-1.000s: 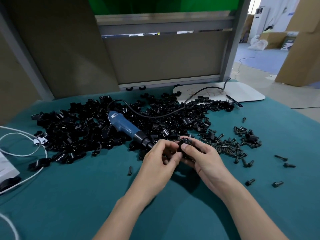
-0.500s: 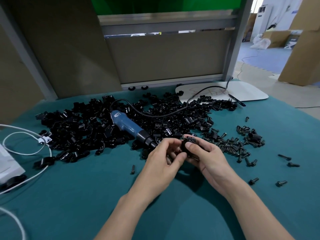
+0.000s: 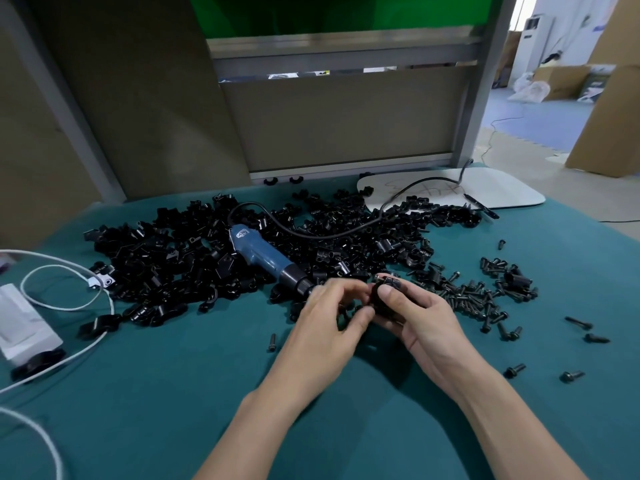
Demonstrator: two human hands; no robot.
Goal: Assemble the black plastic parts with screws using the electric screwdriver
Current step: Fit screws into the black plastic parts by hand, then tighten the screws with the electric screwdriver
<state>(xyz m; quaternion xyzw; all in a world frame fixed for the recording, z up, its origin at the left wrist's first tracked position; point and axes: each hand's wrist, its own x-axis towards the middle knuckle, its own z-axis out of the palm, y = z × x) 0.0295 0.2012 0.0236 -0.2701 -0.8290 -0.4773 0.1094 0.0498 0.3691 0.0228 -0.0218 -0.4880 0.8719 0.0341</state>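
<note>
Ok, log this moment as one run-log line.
left hand: pinches black part | right hand: holds same part | electric screwdriver: lying on parts pile, unheld | screws: loose, right

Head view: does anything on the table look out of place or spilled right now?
Nothing looks damaged. One screw lies alone, left of the left hand; a few stray screws lie scattered right of the screw pile. The screwdriver lies on the heap of black parts while the right hand grips one part.
</note>
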